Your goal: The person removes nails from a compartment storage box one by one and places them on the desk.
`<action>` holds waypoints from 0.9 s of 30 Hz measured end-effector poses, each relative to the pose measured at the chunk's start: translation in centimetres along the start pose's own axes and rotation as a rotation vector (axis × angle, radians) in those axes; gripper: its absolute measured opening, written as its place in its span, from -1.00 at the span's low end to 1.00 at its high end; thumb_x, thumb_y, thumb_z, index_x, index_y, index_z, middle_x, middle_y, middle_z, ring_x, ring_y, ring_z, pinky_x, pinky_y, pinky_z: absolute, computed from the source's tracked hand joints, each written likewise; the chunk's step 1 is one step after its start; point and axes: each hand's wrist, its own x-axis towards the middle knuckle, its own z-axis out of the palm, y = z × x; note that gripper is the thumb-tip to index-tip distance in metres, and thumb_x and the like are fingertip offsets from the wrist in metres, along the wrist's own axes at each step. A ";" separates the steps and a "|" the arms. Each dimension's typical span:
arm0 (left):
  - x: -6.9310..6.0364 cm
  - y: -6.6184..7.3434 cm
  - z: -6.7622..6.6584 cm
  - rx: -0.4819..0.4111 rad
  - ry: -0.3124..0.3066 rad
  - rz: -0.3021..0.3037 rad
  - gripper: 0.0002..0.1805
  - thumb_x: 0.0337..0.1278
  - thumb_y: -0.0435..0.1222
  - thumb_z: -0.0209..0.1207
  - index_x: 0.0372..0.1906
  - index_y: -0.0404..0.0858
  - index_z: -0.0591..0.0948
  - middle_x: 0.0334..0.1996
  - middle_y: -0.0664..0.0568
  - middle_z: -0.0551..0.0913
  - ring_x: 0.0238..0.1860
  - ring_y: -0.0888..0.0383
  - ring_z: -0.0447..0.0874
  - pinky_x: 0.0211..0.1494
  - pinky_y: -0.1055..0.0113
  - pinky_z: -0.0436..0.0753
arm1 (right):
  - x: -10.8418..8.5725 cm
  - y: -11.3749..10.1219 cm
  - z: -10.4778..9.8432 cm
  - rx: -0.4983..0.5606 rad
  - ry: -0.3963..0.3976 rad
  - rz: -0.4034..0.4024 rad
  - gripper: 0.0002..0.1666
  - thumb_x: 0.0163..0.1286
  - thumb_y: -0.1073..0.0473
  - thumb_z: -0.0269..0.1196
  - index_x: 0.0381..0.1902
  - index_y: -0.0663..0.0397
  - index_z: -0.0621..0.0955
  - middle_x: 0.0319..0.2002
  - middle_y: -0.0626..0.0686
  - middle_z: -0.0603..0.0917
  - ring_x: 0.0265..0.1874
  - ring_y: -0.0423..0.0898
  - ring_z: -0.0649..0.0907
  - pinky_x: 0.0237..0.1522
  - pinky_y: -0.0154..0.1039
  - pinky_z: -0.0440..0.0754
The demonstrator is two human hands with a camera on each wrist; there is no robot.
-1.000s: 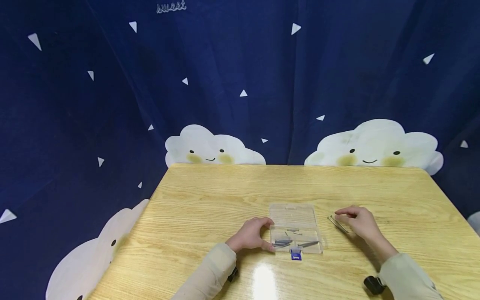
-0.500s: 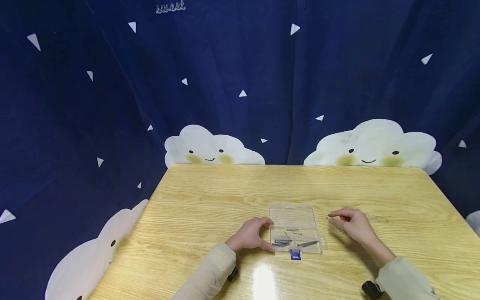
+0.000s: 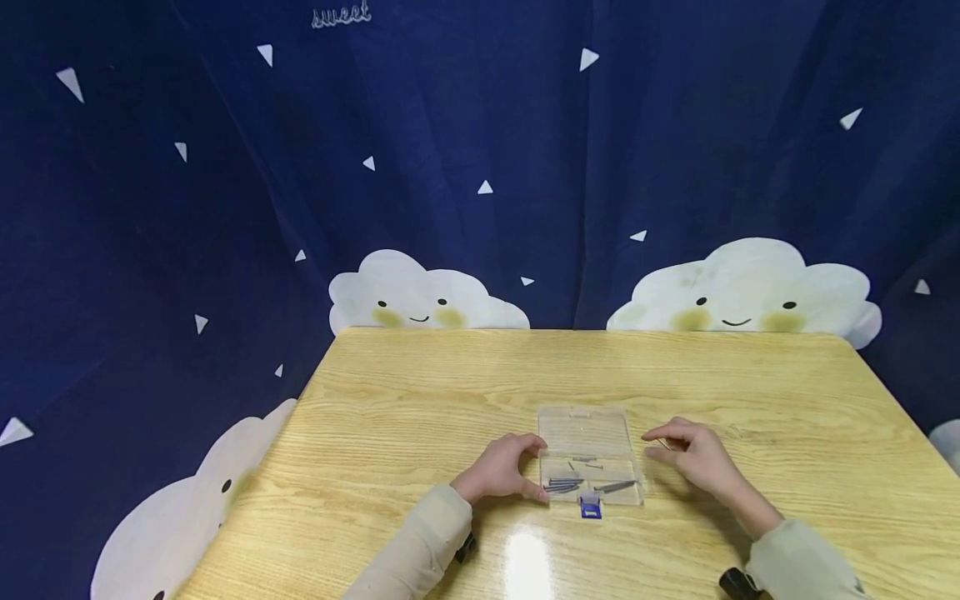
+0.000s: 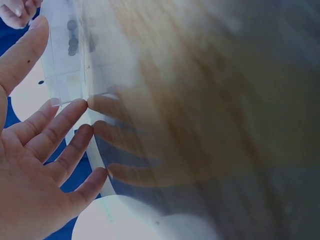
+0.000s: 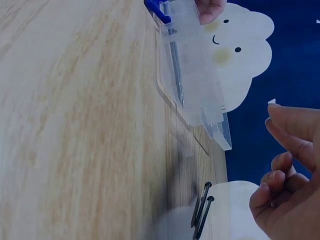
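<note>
My left hand (image 3: 498, 471) rests at the left side of a clear plastic case (image 3: 585, 429), its thumb and a finger against that side. In the left wrist view the fingers of this hand (image 4: 47, 155) are spread and nearly straight. The case lies with its lid back and a blue latch (image 3: 591, 507) at the front; dark nails (image 3: 564, 483) lie inside. To its right, my right hand (image 3: 701, 458) hovers with thumb and forefinger apart. Below this hand (image 5: 295, 165), two nails (image 5: 204, 216) lie on the table, partly hidden in the head view.
The case stands on a wooden table (image 3: 420, 375), with a small black object (image 3: 740, 583) by the right sleeve. Behind and left hangs a dark blue curtain (image 3: 450, 108) with white clouds and triangles.
My right hand has moved left toward the case, passing over the two loose nails, which it now partly covers. My left hand and the case have stayed put.
</note>
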 end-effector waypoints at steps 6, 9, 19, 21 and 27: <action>0.0 0.0 0.0 -0.005 0.005 0.000 -0.25 -0.40 0.01 0.45 0.07 -0.14 0.48 -0.10 0.15 0.61 -0.02 0.19 0.45 0.12 0.28 0.36 | -0.1 0.2 0.6 0.036 -0.019 -0.069 -0.78 -0.04 0.33 0.40 -0.35 0.19 0.69 -0.62 -0.16 0.36 -0.64 -0.27 0.29 -0.62 -0.36 0.27; 0.0 0.1 -0.1 -0.007 0.007 0.001 -0.25 -0.40 0.00 0.45 0.06 -0.14 0.48 -0.10 0.15 0.61 -0.03 0.18 0.45 0.11 0.29 0.36 | -0.2 0.2 0.9 0.054 -0.037 -0.110 -0.78 -0.06 0.36 0.40 -0.35 0.21 0.68 -0.62 -0.13 0.37 -0.63 -0.28 0.28 -0.62 -0.36 0.26; 0.0 0.1 -0.1 -0.009 0.006 -0.004 -0.25 -0.42 -0.01 0.46 0.06 -0.15 0.49 -0.11 0.14 0.61 -0.02 0.18 0.45 0.11 0.29 0.36 | -0.2 -1.6 1.6 0.060 -0.107 -0.185 -0.78 -0.11 0.48 0.38 -0.40 0.35 0.66 -0.59 0.12 0.40 -0.65 -0.16 0.27 -0.62 -0.33 0.27; 0.1 0.1 -0.1 -0.010 0.005 -0.007 -0.24 -0.42 -0.01 0.47 0.06 -0.15 0.49 -0.11 0.14 0.61 -0.02 0.18 0.45 0.11 0.30 0.36 | -0.1 -1.3 1.8 0.067 -0.123 -0.187 -0.79 -0.10 0.45 0.38 -0.40 0.32 0.67 -0.56 0.11 0.41 -0.61 -0.10 0.32 -0.59 -0.33 0.30; 0.2 0.0 0.1 -0.011 0.008 -0.010 -0.25 -0.43 -0.02 0.47 0.05 -0.14 0.49 -0.12 0.16 0.61 -0.03 0.20 0.45 0.11 0.31 0.36 | 0.1 0.0 2.7 0.102 -0.180 -0.240 -0.79 -0.09 0.38 0.41 -0.40 0.23 0.69 -0.53 0.08 0.40 -0.57 -0.05 0.35 -0.55 -0.36 0.33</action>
